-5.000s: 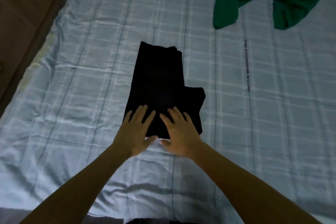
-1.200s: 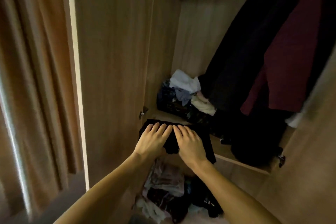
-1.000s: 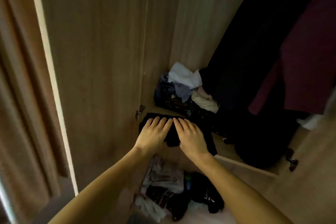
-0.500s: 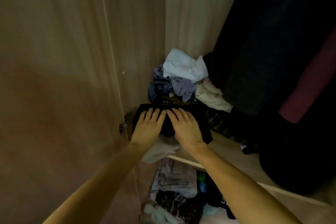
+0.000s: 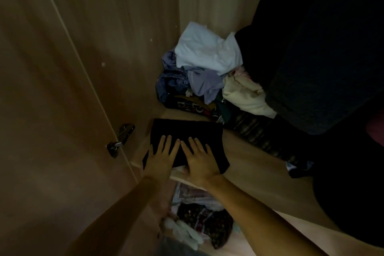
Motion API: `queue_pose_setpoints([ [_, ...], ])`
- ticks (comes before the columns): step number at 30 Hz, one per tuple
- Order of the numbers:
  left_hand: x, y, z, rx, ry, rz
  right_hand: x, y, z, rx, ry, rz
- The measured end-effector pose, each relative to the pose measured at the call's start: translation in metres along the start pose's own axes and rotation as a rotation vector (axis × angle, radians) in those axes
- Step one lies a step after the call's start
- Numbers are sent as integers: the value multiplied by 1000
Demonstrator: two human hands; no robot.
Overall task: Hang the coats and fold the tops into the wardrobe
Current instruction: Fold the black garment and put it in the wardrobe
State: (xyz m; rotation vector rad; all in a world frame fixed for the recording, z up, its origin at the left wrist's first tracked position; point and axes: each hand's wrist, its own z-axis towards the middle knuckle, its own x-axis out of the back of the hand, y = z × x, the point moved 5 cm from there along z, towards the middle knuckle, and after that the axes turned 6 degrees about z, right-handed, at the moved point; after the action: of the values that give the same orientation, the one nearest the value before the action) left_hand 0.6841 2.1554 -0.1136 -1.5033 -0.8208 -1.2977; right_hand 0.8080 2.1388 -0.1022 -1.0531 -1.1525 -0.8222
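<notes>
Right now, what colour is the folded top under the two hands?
Black. The folded top on the wardrobe shelf shows best in the head view.

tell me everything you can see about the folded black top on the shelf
The folded black top is a flat, roughly rectangular bundle of plain dark cloth; no print or seams show in the dim light. It lies on the wooden shelf by its front left corner, its near edge at the shelf's lip. The left hand and right hand rest flat on it, fingers straight. The clothes pile sits behind it.

left hand (image 5: 161,157): laid flat, palm down, fingers straight | right hand (image 5: 201,159): laid flat beside it, fingers extended | both forearms outstretched
</notes>
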Motion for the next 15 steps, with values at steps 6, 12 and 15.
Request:
queue_pose_setpoints([
  [6,27,14,32,41,-22,-11,9,18,19,-51,2,43],
  [12,64,2,-22,45,55,-353,37,10,-15,-103,79,155],
  [15,93,2,-67,17,248,-478,52,-5,-44,-160,130,191],
])
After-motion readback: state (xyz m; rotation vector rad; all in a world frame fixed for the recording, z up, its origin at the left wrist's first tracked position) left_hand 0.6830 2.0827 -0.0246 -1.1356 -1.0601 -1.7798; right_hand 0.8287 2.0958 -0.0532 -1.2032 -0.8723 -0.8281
